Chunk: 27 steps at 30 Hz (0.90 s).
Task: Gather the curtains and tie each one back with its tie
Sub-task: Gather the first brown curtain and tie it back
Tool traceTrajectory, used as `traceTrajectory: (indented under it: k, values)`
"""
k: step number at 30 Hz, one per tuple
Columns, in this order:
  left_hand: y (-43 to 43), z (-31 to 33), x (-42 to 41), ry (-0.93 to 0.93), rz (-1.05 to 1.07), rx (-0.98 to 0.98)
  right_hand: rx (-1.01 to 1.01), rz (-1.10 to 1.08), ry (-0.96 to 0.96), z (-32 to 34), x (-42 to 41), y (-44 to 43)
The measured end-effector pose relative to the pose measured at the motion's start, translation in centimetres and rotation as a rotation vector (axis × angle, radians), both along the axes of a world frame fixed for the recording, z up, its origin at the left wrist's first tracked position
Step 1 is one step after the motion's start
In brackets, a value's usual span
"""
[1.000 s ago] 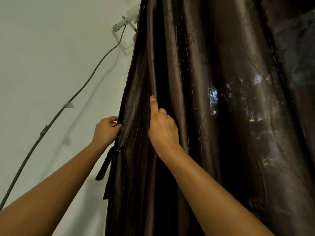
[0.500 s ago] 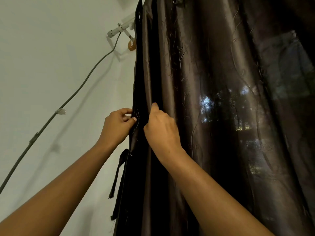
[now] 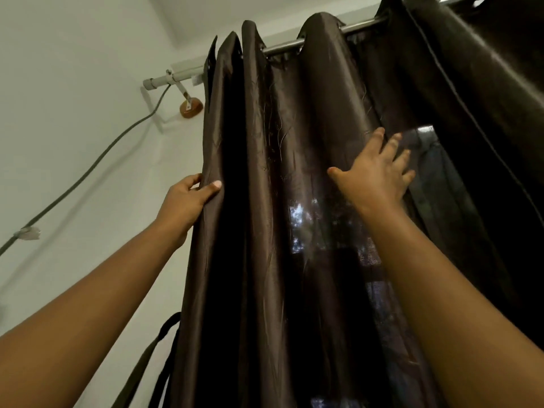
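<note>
The left hand's thumb and curled fingers pinched the outer edge of the curtain. The right hand lay flat on it, fingers spread wide. The curtain was glossy dark brown fabric, finely creased, and hung in deep rounded folds from a metal rod. Its matching strap-like tie dangled loose beside the lower left edge. A grey cable ran across the white wall.

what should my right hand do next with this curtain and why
Probably sweep the right hand leftward, pushing the loose folds of the curtain toward the left hand. The left hand pinches the curtain's outer edge, while the right lies open and flat on a fold further along, so the panel is not yet bunched. The tie hangs untouched below.
</note>
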<state>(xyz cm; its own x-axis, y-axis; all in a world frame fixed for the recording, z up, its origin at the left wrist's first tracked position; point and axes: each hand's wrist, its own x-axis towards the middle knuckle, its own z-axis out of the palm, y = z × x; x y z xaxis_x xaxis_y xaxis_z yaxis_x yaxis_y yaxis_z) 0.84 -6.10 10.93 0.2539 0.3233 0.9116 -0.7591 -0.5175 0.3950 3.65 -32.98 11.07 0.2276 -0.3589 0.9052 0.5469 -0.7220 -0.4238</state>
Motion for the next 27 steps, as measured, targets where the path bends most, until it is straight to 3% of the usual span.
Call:
traceTrajectory:
  k: [2,6,9,12,16,18,20,23,25,27]
  values:
    - [-0.9,0.3,0.6,-0.034,-0.012,0.01,-0.023,0.088,0.015,0.9,0.1,0.5]
    - [-3.4,0.7,1.0,-0.051,-0.081,0.045,-0.112,0.006,-0.119,1.4,0.3,2.8]
    - [-5.7,1.2,1.3,-0.034,-0.183,0.082,-0.18,0.071,-0.11,1.6,0.6,4.6]
    - [-8.3,1.9,1.5,-0.043,-0.216,0.128,-0.214,0.244,-0.122,1.7,0.7,6.1]
    - [-10.4,3.3,1.5,-0.034,-0.266,0.087,-0.294,0.648,-0.058,3.0,-0.5,6.7]
    - [-10.7,3.9,1.8,-0.039,-0.312,0.05,-0.373,0.685,0.007,3.4,-1.2,5.9]
    - [-10.8,4.2,2.3,-0.043,-0.358,0.02,-0.346,0.582,-0.127,3.3,-1.7,3.6]
    - [-10.0,4.3,3.2,-0.013,-0.369,-0.022,-0.007,0.137,-0.528,3.4,-1.8,-2.4]
    - [-9.8,4.5,3.6,0.006,-0.347,-0.024,0.11,-0.192,-0.405,4.2,-1.4,-7.3]
    - [-10.0,4.6,3.6,-0.009,-0.337,-0.024,0.156,-0.234,-0.147,5.3,-0.7,-11.0]
